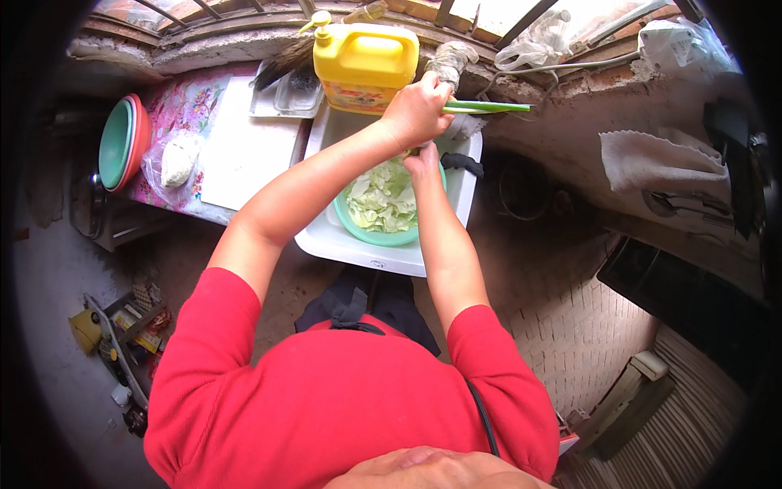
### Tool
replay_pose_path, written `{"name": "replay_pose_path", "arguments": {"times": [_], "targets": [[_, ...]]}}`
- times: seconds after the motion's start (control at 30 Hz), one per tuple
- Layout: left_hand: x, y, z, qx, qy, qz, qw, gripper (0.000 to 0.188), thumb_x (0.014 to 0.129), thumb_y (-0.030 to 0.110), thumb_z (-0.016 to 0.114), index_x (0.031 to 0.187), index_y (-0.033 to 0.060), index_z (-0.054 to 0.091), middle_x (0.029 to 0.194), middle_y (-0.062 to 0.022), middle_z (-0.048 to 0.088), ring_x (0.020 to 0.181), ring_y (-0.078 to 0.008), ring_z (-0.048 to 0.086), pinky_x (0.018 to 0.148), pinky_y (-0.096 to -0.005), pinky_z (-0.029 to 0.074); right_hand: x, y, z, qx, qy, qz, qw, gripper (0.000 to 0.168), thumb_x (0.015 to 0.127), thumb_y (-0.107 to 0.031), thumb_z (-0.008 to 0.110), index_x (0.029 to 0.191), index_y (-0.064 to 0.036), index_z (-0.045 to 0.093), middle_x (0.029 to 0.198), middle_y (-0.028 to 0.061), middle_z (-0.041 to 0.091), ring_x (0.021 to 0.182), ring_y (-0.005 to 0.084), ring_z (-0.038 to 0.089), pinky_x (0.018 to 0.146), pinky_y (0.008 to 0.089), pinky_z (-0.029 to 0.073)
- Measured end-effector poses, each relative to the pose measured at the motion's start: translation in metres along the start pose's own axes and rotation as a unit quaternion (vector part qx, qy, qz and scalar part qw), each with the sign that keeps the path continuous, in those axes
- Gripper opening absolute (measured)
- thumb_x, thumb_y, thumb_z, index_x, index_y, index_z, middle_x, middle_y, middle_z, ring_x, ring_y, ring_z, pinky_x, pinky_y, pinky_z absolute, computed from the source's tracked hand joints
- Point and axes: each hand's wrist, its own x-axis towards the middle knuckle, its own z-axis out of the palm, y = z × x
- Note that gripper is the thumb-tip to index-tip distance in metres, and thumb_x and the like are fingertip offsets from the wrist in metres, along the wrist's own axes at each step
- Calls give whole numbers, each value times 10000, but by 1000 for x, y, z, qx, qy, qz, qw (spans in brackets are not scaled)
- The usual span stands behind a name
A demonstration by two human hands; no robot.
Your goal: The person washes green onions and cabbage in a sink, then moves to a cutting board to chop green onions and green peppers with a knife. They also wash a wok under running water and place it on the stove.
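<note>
My left hand [420, 113] is closed around green scallion leaves [489, 107], whose cut-looking ends stick out to the right. Just below it, my right hand [423, 160] reaches over the far rim of a green plastic basin [386, 238]. The fingers of that hand are largely hidden, and whether they grip something is unclear. Torn pale green cabbage-like leaves [382, 198] fill the basin. The basin sits inside a white sink [317, 238]. A cloth-wrapped pipe [451, 61] rises behind my left hand.
A yellow pump jug [366, 64] stands behind the sink. On the left, a flowered tabletop [204, 101] carries a white board [250, 147], a bagged white lump [177, 160], stacked basins [119, 143] and a clear plastic tray [296, 95]. A black cloth [462, 164] hangs over the sink's right rim.
</note>
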Motion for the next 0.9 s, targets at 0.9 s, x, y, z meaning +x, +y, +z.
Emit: {"name": "replay_pose_path", "arguments": {"times": [0.9], "targets": [[-105,-67,188,-711,127,-590,361,268,854,386,605,890,126,551,721,21,514,547,-87,432,438,-225,325,-21,-2,-23,-741,37,-259,619,262,873,-166,536,1067,9,550,871,138,614,787,223,610,647,382,487]]}}
